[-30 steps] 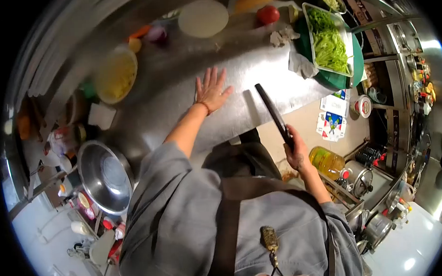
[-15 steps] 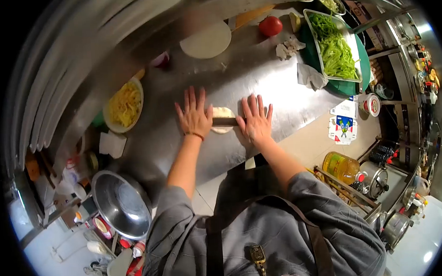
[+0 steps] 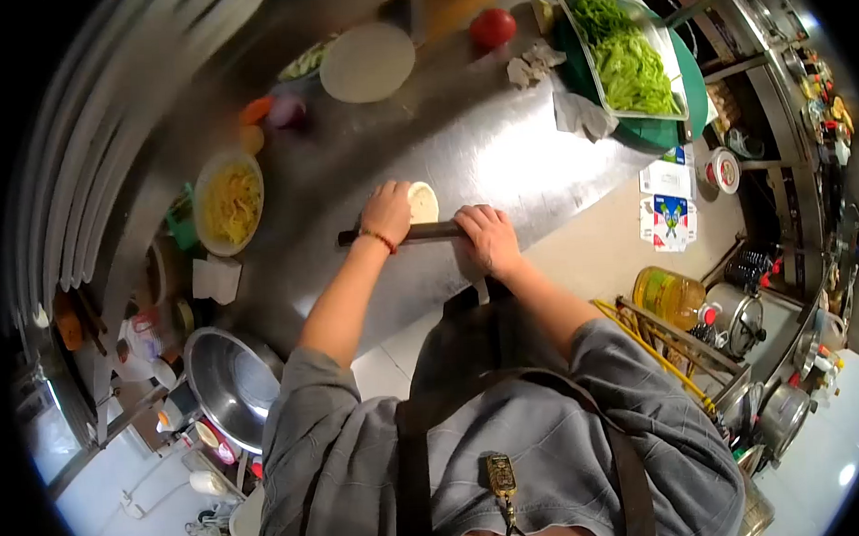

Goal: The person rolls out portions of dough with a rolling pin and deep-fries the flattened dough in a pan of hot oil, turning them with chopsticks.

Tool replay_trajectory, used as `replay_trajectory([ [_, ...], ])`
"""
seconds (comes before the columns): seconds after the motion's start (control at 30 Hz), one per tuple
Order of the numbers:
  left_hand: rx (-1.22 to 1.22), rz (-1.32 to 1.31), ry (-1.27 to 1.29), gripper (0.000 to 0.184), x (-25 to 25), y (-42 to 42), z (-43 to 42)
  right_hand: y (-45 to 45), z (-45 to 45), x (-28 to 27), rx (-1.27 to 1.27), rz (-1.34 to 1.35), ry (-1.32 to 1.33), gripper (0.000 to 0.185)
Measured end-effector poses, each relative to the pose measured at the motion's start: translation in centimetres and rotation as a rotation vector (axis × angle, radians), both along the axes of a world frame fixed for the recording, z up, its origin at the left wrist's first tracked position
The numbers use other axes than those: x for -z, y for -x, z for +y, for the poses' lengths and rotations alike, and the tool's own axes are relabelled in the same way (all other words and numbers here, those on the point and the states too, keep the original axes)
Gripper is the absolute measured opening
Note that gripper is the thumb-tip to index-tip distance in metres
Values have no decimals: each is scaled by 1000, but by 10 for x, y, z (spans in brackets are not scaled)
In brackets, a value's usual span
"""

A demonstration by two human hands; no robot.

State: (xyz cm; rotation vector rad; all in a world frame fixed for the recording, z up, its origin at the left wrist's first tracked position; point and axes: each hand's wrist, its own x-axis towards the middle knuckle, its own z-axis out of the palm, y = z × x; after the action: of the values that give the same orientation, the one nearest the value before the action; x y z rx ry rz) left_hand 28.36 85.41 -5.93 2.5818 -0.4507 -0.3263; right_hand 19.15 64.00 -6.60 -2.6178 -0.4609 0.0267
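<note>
A dark rolling pin lies across the steel worktop in front of my body. My left hand, with a beaded bracelet at the wrist, is closed over its left part, and the pin's end sticks out beyond the wrist. Over the right end, the fingers of my right hand are curled and hide that tip. A small flat piece of pale dough rests just beyond the pin, between the hands. The left fingers are beside the dough's left edge; whether they touch it I cannot tell.
At the left are a bowl of yellow shreds and a steel basin. Farther back sit a white round disc, an onion and a tomato. A tray of green vegetables stands at the right; an oil jug is lower.
Both hands have gone from flat with spread fingers to curled around the rolling pin. The pin is now nearer my body than most of the dough. The view has shifted slightly.
</note>
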Motion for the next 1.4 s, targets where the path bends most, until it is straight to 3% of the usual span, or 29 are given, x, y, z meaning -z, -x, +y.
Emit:
replay_trajectory([
  [0.03,75,63,-150,37,2,-7,-3,-4,-4,-10,-28,57,-30,36],
  [0.1,85,73,-11,30,-21,6,-3,6,-14,-24,-41,-44,-76,36],
  [0.17,-241,343,412,23,-70,27,-3,16,-28,-39,-113,-38,-116,39],
  [0.2,-461,511,776,27,-62,40,1,23,-33,-41,-141,-26,-103,44],
  [0.3,-633,433,882,33,-41,66,10,42,-38,-41,-189,59,-62,44],
  [0.37,-646,466,863,43,-26,80,26,48,-32,-43,-205,101,-38,44],
  [0.43,-625,-21,314,52,-30,97,37,44,-26,-50,-221,66,-5,42],
  [0.5,-583,-43,243,57,-39,105,44,32,-15,-60,-210,148,4,44],
  [0.57,-419,-222,-348,58,-18,106,45,17,0,-52,-190,218,14,46],
  [0.63,-471,-149,-273,58,4,91,36,4,15,-19,10,71,118,57],
  [0.67,-434,-188,-376,58,5,80,30,-7,22,-4,60,159,229,66],
  [0.7,-396,-237,-478,57,3,62,27,-28,30,-5,69,138,228,66],
  [0.77,-453,-247,-444,56,3,16,28,-63,39,-9,230,92,279,67],
  [0.83,-479,-341,-283,58,10,-22,36,-102,39,0,266,-17,145,67],
  [0.93,-426,-417,-244,60,13,-13,30,-102,33,0,160,-53,166,67],
  [1.0,-359,-384,-278,63,-8,44,23,-42,26,-5,100,22,227,71],
  [1.03,-312,-296,-265,62,4,76,29,-13,18,4,-6,8,259,76],
  [1.13,-259,-251,-220,60,20,131,38,26,-5,12,-197,152,115,60],
  [1.2,-291,-329,-184,57,17,118,33,4,-7,-2,-245,226,138,56],
  [1.27,-304,-318,-285,55,13,77,27,-22,12,-7,37,24,138,60],
  [1.33,-310,-417,-427,47,14,40,24,-58,25,4,106,-62,179,65],
  [1.4,-332,-410,-336,42,15,-13,34,-105,37,-1,134,-129,179,63],
])
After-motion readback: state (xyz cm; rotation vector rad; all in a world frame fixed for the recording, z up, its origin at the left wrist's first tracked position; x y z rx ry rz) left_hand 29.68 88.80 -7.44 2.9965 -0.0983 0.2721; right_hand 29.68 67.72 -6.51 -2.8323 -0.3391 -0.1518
